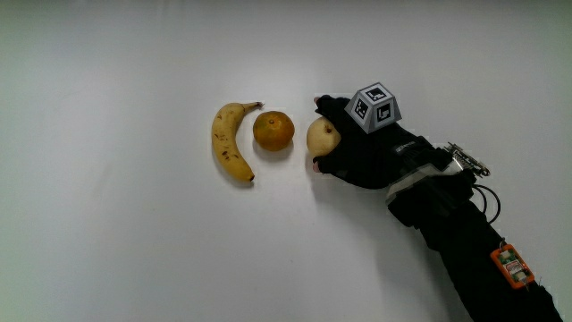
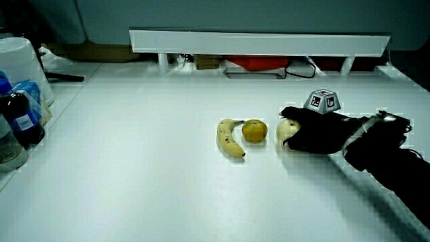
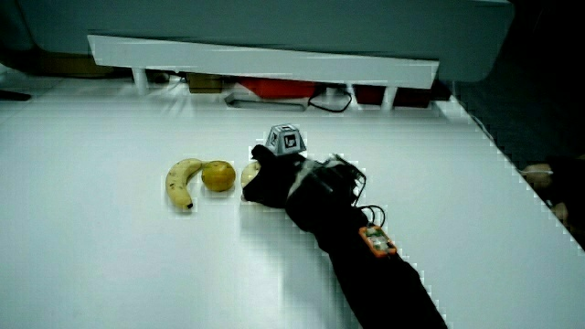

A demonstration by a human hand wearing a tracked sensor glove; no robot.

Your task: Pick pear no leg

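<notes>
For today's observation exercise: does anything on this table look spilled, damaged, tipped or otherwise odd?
Nothing stands out. The banana, orange and pear lie in a tidy row on the table, intact apart from small brown spots on the banana. The hand is wrapped around the pear.

hand [image 3: 274,180] grip apparently closed on pear [image 3: 249,173] | orange [image 3: 218,175] beside
</notes>
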